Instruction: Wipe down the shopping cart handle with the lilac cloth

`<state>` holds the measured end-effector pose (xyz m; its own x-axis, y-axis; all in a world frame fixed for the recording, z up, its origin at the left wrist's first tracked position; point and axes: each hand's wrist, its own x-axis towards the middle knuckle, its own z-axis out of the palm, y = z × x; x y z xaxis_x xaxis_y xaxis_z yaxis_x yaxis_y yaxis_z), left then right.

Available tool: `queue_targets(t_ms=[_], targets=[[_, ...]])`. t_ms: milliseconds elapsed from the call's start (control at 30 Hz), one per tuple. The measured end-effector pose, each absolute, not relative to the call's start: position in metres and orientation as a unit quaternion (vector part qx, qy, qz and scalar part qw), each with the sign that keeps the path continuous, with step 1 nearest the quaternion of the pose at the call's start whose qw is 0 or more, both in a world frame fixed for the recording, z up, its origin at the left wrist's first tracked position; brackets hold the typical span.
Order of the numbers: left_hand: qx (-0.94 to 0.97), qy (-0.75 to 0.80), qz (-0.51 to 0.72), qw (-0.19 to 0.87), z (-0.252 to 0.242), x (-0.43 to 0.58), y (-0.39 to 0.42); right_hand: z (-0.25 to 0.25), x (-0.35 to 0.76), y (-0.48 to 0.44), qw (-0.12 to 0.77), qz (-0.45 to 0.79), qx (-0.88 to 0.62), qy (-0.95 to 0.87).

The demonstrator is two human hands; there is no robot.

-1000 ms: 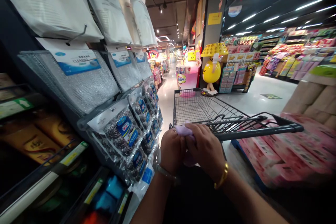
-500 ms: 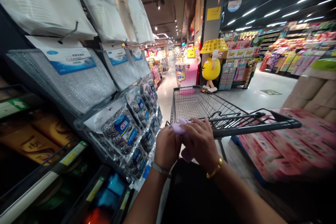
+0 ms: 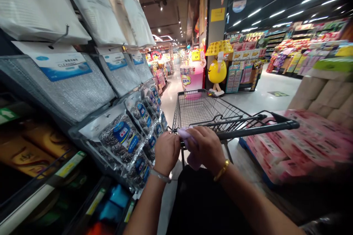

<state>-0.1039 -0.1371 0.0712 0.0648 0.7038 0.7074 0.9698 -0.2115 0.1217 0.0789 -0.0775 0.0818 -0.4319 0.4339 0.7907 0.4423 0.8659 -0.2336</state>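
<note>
Setting: we stood in a supermarket aisle, with shelves on our left.
Left hand (image 3: pixel 167 151): curled shut, pinching a lilac cloth (image 3: pixel 184 133).
Right hand (image 3: pixel 205 147): closed over the same cloth, touching our left.
Cloth: between both hands, against the cart handle (image 3: pixel 259 129).
Scourer packs (image 3: pixel 121 137): hung beside our left hand.
Cart basket (image 3: pixel 204 108): ahead of us.
Yellow figure (image 3: pixel 217 71): far off.

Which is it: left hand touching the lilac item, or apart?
Touching. The head view shows the left hand pinching one end of the lilac item with no gap, while the right hand covers its middle.
</note>
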Motion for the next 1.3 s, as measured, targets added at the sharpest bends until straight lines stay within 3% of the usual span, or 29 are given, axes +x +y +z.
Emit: queue_targets(t_ms=[167,267,367,467,700,867,1067,1300], targets=[[-0.713,-0.599,-0.33,0.153,0.077,-0.108,-0.145,0.08,0.124,-0.05,0.5,0.005,-0.386,-0.775],[-0.658,-0.662,-0.306,0.187,0.087,-0.094,-0.144,0.079,0.135,-0.043,0.496,-0.012,-0.438,-0.75],[-0.636,-0.677,-0.298,0.222,0.096,-0.07,-0.135,0.077,0.117,-0.053,0.479,-0.04,-0.389,-0.786],[-0.671,-0.649,-0.303,0.192,0.097,-0.048,-0.122,0.076,0.105,-0.06,0.461,-0.037,-0.325,-0.825],[-0.662,-0.643,-0.287,0.256,0.074,-0.034,-0.109,0.074,0.131,-0.048,0.467,-0.064,-0.469,-0.747],[-0.659,-0.64,-0.29,0.267,0.072,-0.033,-0.109,0.075,0.119,-0.059,0.456,-0.068,-0.371,-0.806],[-0.654,-0.636,-0.289,0.289,0.07,-0.033,-0.108,0.073,0.142,-0.043,0.473,-0.095,-0.499,-0.72],[-0.664,-0.636,-0.282,0.274,0.071,-0.037,-0.107,0.077,0.126,-0.053,0.449,-0.055,-0.398,-0.798]])
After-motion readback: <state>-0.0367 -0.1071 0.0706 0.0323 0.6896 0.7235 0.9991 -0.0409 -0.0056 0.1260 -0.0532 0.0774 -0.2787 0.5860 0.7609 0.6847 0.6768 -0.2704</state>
